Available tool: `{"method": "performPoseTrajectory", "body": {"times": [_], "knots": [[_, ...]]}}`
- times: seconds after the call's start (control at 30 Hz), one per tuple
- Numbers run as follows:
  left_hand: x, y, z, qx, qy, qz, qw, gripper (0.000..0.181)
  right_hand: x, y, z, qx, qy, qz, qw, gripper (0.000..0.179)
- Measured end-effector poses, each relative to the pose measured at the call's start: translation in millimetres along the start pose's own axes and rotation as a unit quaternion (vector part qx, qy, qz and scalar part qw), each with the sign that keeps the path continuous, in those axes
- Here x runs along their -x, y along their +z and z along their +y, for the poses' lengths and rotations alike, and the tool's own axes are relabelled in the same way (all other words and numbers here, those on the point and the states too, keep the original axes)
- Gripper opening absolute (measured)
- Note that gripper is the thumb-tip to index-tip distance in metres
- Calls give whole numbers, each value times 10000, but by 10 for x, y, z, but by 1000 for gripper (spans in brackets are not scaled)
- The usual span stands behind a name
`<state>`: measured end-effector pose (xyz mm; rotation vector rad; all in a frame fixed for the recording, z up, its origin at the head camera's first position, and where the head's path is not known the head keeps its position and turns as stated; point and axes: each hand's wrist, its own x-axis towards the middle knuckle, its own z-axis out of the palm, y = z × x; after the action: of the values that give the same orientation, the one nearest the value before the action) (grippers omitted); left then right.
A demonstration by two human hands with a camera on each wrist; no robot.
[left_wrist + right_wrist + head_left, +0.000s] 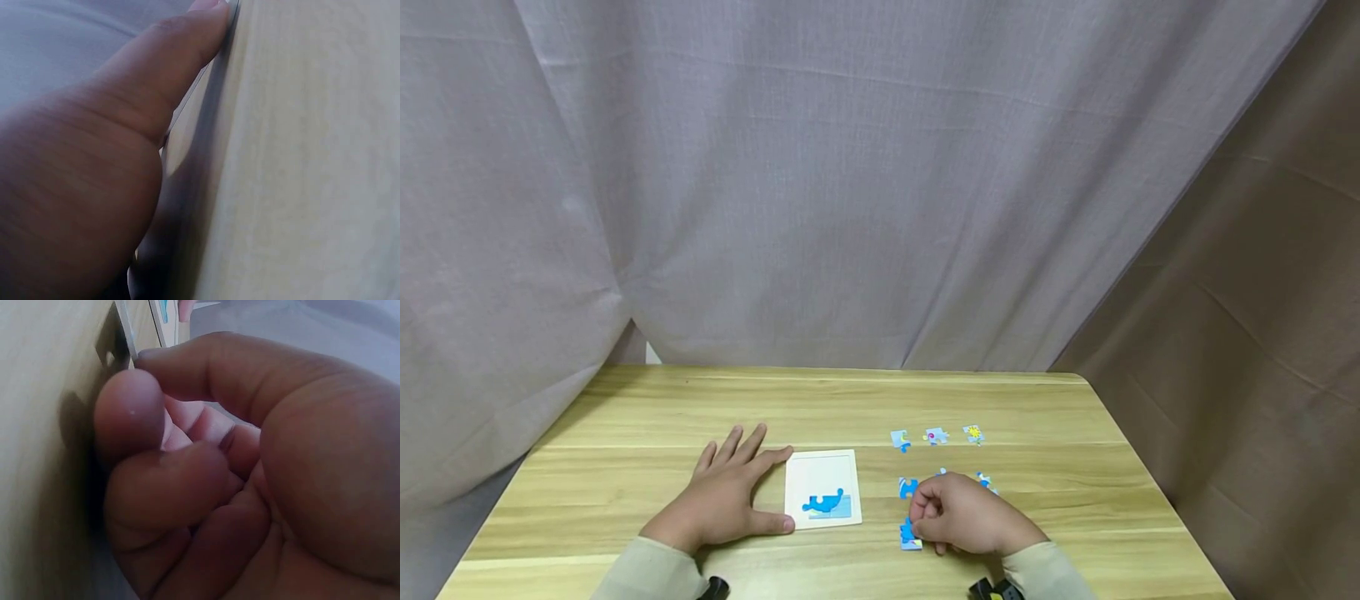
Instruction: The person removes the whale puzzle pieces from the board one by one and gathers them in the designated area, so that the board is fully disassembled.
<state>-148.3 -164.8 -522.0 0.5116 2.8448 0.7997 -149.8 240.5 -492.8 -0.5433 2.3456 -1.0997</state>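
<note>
My left hand (730,496) lies spread at the left of a square pale puzzle board (823,464), thumb and index fingertip at its left edge. Inside the frame's lower part sits a blue puzzle section (826,502). To the right of the board, my right hand (966,512) pinches a blue jigsaw piece (909,537) between thumb and index finger, its other fingers curled. In the right wrist view the piece (125,328) appears edge-on, tilted up from the table, with its shadow beside it. The left wrist view has only my left thumb (169,56) along the tabletop.
Three loose pieces lie in a row at the back right: one blue and white (899,439), one with a pink swirl (936,436), one with a yellow sun (973,432). Nearer are another blue piece (907,487) and pieces partly covered by my right hand. A grey curtain (850,208) hangs behind.
</note>
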Motion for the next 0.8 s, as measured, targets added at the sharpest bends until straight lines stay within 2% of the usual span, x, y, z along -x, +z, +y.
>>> {"method": "performPoseTrajectory", "body": {"times": [0.37,0.67,0.8], "knots": [[2,-26,-1,-16,32,44,10000,109,-21,-10,-61,242,-50,71,9997,15],[8,18,-13,82,8,46,10000,109,-102,-67,-370,942,-402,152,9946,16],[1,14,-11,103,23,49,9999,109,-177,-91,-490,1323,-680,106,9888,15]]}}
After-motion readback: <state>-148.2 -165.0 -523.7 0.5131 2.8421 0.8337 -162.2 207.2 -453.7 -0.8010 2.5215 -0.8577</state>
